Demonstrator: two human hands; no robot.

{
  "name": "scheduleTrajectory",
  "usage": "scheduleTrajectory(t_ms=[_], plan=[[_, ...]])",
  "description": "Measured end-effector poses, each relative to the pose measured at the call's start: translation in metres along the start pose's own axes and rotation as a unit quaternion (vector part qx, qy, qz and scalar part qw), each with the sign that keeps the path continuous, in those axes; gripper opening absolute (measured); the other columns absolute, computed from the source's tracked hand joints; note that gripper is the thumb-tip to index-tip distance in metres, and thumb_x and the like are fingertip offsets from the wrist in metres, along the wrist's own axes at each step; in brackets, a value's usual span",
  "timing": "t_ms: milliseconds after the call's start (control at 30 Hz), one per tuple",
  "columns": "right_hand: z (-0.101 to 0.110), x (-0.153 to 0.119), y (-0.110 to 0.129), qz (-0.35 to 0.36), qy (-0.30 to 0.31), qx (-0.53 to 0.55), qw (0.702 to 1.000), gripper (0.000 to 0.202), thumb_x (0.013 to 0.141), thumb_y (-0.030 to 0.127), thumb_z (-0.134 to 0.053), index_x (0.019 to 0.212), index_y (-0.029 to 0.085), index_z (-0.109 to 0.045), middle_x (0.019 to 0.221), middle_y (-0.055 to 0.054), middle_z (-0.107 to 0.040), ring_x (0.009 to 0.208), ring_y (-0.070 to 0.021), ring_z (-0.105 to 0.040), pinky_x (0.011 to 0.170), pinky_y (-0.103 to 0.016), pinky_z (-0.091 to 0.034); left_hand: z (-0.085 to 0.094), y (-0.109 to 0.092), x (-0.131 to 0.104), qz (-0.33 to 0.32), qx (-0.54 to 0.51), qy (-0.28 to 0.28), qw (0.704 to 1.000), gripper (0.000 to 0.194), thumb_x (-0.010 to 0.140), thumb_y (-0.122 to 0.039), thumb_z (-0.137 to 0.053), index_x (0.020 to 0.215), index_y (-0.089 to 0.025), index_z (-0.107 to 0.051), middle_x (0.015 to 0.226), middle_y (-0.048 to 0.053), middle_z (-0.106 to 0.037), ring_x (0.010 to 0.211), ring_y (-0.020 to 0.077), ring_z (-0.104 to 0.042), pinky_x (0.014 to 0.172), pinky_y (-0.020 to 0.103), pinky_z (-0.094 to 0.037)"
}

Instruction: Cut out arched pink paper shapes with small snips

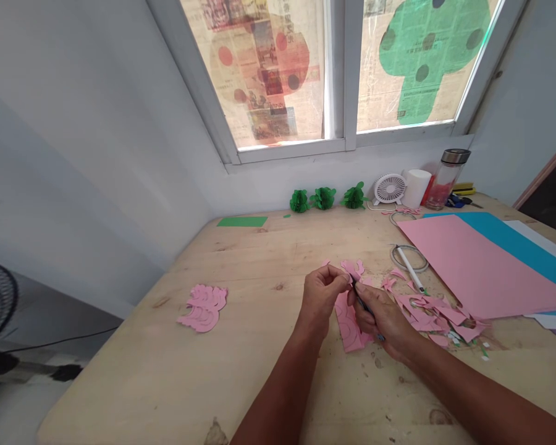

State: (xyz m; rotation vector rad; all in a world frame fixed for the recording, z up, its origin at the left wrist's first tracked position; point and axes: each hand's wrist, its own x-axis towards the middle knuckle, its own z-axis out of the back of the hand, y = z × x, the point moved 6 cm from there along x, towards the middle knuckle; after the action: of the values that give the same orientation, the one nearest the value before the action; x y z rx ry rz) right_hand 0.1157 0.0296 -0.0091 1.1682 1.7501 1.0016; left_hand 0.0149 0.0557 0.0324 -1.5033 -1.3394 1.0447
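Our bare forearms (278,392) reach over a pale wooden tabletop (259,364). Our left hand (322,293) pinches a small pink paper piece (351,279); our right hand (384,315) grips a slim dark tool (363,303), its tip close to the paper, its exact kind unclear. Below lies a pink paper strip with curved outlines (346,326); pink scraps (426,312) sit to its right, scalloped pink cutouts (208,306) well apart on the left. We judge this to be fine trimming, calling for a steady left pinch and small, controlled strokes.

Wood tbl (269,272) by wht wall (167,111), daylight thru papered window (269,68).
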Motion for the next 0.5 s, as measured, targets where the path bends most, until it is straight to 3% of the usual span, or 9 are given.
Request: scheduleTrajectory(t_ms=[200,500], plan=[[0.0006,0.0007,-0.0014,-0.001,0.006,0.000,1.000,0.040,0.081,0.054,-0.056,0.068,0.016,-0.054,0.042,0.010,-0.030,0.036,-0.0039,-0.018,0.036,-0.018,-0.013,0.0039,0.0024,0.0023,-0.001,0.008,-0.022,1.000,0.012,0.062,-0.021,-0.065,0.055,-0.014,-0.058,0.050,-0.001,-0.056,0.047,0.0084,-0.048,0.060,0.027,-0.040],[0.0004,0.0011,-0.0007,0.006,0.008,-0.001,1.000,0.040,0.081,0.054,-0.055,0.069,0.016,-0.055,0.043,0.009,-0.032,0.036,-0.0041,-0.018,0.036,-0.019,-0.013,-0.0012,0.0026,0.0024,0.006,-0.005,-0.002,1.000,0.012,0.062,-0.021,-0.063,0.056,-0.015,-0.055,0.046,-0.003,-0.053,0.040,0.0088,-0.047,0.056,0.028,-0.039]])
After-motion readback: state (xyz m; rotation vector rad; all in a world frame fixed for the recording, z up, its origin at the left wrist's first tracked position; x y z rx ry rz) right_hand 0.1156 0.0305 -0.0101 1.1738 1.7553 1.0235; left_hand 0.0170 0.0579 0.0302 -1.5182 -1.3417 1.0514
